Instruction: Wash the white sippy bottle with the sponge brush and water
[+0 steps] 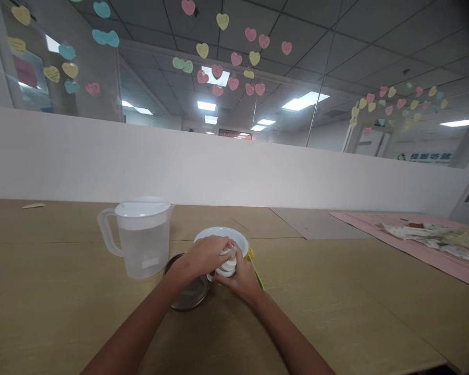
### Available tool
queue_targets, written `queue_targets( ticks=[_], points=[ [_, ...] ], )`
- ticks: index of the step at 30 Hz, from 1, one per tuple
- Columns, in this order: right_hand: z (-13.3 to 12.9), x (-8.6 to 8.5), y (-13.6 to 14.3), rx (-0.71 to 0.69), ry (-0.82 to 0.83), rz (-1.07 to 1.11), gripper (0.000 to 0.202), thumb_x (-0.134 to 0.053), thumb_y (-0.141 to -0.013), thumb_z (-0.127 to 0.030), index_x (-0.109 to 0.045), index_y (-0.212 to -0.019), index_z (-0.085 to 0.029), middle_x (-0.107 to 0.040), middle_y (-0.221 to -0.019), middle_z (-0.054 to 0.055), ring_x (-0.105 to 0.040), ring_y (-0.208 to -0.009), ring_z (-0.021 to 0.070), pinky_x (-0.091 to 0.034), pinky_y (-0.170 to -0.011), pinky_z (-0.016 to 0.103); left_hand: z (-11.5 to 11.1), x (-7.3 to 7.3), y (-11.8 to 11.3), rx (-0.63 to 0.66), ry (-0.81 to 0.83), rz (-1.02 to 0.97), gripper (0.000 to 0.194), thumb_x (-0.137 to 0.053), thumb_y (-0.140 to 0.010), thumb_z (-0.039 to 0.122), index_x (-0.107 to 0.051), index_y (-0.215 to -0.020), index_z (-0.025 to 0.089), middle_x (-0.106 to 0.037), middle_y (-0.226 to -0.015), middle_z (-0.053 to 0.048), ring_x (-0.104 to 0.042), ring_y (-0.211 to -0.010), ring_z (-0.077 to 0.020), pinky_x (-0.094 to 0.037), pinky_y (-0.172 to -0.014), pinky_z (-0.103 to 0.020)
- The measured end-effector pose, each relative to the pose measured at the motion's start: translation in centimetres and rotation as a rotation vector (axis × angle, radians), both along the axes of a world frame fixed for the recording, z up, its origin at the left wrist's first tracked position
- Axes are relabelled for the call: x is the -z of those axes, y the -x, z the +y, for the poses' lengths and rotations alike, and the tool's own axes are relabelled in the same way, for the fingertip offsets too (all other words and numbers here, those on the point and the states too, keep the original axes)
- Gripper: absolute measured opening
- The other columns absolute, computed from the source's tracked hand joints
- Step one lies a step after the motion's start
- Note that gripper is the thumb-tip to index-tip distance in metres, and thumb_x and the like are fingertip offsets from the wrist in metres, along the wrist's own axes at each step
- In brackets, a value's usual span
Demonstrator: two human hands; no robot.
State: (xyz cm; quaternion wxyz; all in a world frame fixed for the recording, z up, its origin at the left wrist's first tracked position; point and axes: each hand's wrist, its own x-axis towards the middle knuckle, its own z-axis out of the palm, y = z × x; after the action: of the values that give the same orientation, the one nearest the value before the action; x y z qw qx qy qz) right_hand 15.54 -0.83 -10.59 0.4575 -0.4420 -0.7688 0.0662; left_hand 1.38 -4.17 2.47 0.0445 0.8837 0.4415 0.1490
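Both of my hands are closed around a small white round container [227,267] with a ridged side, held just in front of a white bowl [237,237]. My left hand [207,253] reaches over it from the left, its fingers at the top. Wrapped along the right side and underneath is my right hand [244,277]. The fingers hide much of the container, so its exact kind is unclear. Below my left wrist, a round dark-rimmed sieve or dish [189,294] lies on the table. Something yellow [250,253] and a green strip [260,279] show beside my right hand.
A clear plastic jug [144,245] with a white lid stands to the left on the wooden table [336,312]. A pink cloth [359,223] with papers or fabric on it covers the far right. Behind the table runs a white wall [219,172] below a window.
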Motion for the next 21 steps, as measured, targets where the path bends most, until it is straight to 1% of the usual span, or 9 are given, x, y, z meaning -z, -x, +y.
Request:
queue_targets(
  ticks=[2,5,7,9,11,13,15,17,21],
  points=[
    [0.2,0.2,-0.3,-0.028,-0.015,-0.027,0.098,-0.065,-0.063,-0.053,-0.013,-0.138,-0.017,-0.062,-0.107,0.011,-0.061,-0.093,0.0251,-0.048,-0.072,0.032,0.1,-0.2,0.2,-0.011,-0.012,0.015,0.023,-0.039,-0.08,0.035,-0.056,-0.078,0.02,-0.063,-0.08,-0.003,-0.057,-0.069,-0.0173,-0.035,-0.053,-0.024],
    [0.2,0.6,-0.7,-0.072,-0.086,-0.059,0.09,-0.057,-0.07,-0.055,-0.014,-0.138,-0.014,-0.058,-0.113,0.013,-0.057,-0.099,0.0256,-0.046,-0.078,0.035,0.2,-0.4,0.6,-0.04,-0.03,-0.005,0.019,-0.041,-0.077,0.032,-0.055,-0.075,0.019,-0.063,-0.078,-0.003,-0.056,-0.067,-0.0168,-0.035,-0.054,-0.024],
    [0.0,0.7,-0.8,-0.093,-0.161,-0.076,0.082,-0.051,-0.074,-0.055,-0.019,-0.137,-0.012,-0.053,-0.119,0.015,-0.053,-0.105,0.026,-0.044,-0.083,0.036,0.4,-0.5,0.9,-0.054,-0.027,-0.022,0.017,-0.042,-0.075,0.03,-0.055,-0.076,0.019,-0.063,-0.08,-0.004,-0.056,-0.068,-0.0169,-0.035,-0.054,-0.025],
    [0.0,0.5,-1.0,-0.086,-0.208,-0.062,0.072,-0.047,-0.077,-0.053,-0.028,-0.134,-0.013,-0.052,-0.118,0.014,-0.055,-0.101,0.0241,-0.043,-0.083,0.034,0.5,-0.6,1.1,-0.058,-0.016,-0.032,0.017,-0.042,-0.073,0.029,-0.055,-0.076,0.019,-0.063,-0.081,-0.004,-0.056,-0.07,-0.0174,-0.037,-0.056,-0.025],
    [0.5,0.1,-1.4,0.006,-0.2,0.039,0.059,-0.041,-0.082,-0.049,-0.035,-0.13,-0.014,-0.056,-0.109,0.011,-0.058,-0.086,0.0191,-0.045,-0.075,0.03,0.6,-0.8,1.3,-0.06,-0.002,-0.044,0.016,-0.043,-0.072,0.029,-0.056,-0.077,0.019,-0.063,-0.082,-0.004,-0.057,-0.072,-0.018,-0.038,-0.058,-0.025],
    [2.0,-0.6,-2.3,0.194,-0.151,0.198,0.048,-0.031,-0.087,-0.043,-0.041,-0.124,-0.014,-0.059,-0.1,0.008,-0.058,-0.075,0.015,-0.044,-0.069,0.026,0.7,-0.9,1.5,-0.061,0.008,-0.057,0.017,-0.044,-0.072,0.029,-0.056,-0.077,0.019,-0.063,-0.083,-0.004,-0.057,-0.074,-0.0183,-0.039,-0.059,-0.025],
    [4.5,-1.4,-4.0,0.406,-0.062,0.275,0.045,-0.024,-0.089,-0.04,-0.048,-0.117,-0.014,-0.061,-0.098,0.008,-0.057,-0.078,0.0142,-0.043,-0.069,0.024,0.7,-1.1,1.7,-0.064,0.015,-0.064,0.017,-0.044,-0.072,0.029,-0.056,-0.077,0.019,-0.063,-0.084,-0.004,-0.057,-0.075,-0.0185,-0.039,-0.059,-0.025],
    [7.5,-1.8,-6.1,0.588,0.113,0.17,0.046,-0.021,-0.089,-0.037,-0.055,-0.108,-0.013,-0.062,-0.099,0.008,-0.057,-0.084,0.015,-0.041,-0.072,0.023,0.8,-1.3,1.8,-0.061,0.018,-0.06,0.017,-0.043,-0.073,0.029,-0.057,-0.077,0.019,-0.063,-0.083,-0.004,-0.057,-0.075,-0.0187,-0.039,-0.059,-0.025],
    [12.9,-0.8,-9.8,0.63,0.285,0.06,0.035,-0.036,-0.083,-0.031,-0.065,-0.09,-0.014,-0.067,-0.086,0.009,-0.06,-0.078,0.0174,-0.04,-0.065,0.023,0.9,-1.5,1.9,-0.078,0.044,-0.054,0.017,-0.042,-0.073,0.03,-0.056,-0.076,0.02,-0.062,-0.081,-0.003,-0.056,-0.072,-0.0183,-0.038,-0.058,-0.025]
  ],
)
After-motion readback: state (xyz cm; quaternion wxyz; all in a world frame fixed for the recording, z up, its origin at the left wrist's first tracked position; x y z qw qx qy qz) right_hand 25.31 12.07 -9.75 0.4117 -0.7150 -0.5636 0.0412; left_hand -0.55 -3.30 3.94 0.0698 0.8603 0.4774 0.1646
